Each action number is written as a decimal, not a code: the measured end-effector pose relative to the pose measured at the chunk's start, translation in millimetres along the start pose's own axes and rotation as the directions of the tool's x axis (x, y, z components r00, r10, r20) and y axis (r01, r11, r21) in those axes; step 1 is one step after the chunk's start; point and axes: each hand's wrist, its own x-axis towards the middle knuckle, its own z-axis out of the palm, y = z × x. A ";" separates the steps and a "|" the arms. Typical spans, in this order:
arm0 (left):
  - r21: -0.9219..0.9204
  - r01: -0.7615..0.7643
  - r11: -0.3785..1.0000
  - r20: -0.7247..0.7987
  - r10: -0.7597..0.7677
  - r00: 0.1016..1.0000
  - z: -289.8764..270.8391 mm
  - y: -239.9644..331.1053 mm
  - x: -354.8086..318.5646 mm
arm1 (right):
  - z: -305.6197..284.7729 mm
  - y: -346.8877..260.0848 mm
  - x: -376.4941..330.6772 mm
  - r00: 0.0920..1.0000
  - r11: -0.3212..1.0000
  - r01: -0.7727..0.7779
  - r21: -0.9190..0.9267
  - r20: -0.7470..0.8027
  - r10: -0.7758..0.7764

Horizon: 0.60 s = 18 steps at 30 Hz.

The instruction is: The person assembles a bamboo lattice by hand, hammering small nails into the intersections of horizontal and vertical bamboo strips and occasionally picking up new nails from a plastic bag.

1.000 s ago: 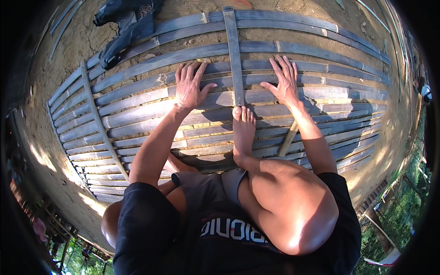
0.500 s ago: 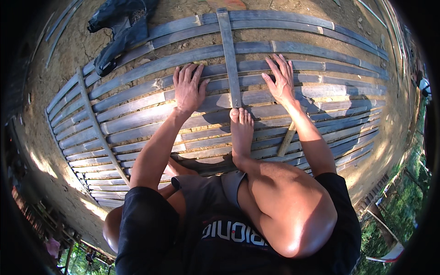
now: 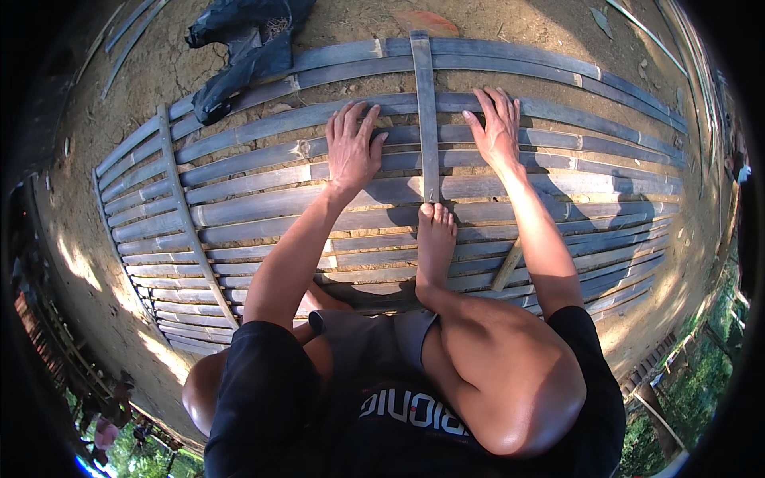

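Note:
Spread out before me on the ground is a panel of weathered grey bamboo slats [image 3: 263, 205], laid side by side with gaps between them. A narrow bamboo crosspiece [image 3: 425, 111] runs over the slats near the middle, its near end by my bare foot [image 3: 436, 247]. To its left, my left hand [image 3: 355, 153] rests palm down on the slats, fingers apart and holding nothing. My right hand [image 3: 498, 131] lies to the right of the crosspiece, also palm down, fingers stretched toward the far slats. Another crosspiece [image 3: 182, 199] crosses the panel's left part.
Crumpled black plastic [image 3: 247, 68] overlaps the panel's far left edge. A short bamboo piece [image 3: 507, 264] sits under my right forearm. Beyond the far edge lies a reddish-brown leaf [image 3: 428, 22] on bare soil. Thin poles [image 3: 647, 36] lie at the far right.
Both hands have slid farther from me over the slats, the right one by about one slat. The view has shifted, so the panel appears lower and more to the right.

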 end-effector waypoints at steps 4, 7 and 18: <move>-0.019 0.020 1.000 -0.017 -0.020 1.000 1.4 -5.7 6.2 | -0.5 2.5 5.6 1.000 1.000 0.018 0.015 -0.021 -0.018; -0.039 0.064 0.997 -0.071 -0.066 0.995 4.0 -13.3 20.5 | -4.1 10.5 29.7 0.995 0.998 0.050 0.025 -0.090 -0.047; 0.222 0.013 0.975 0.070 -0.029 0.997 -16.0 -59.0 84.5 | -28.4 34.9 110.2 0.886 0.834 0.462 -0.301 0.207 -0.415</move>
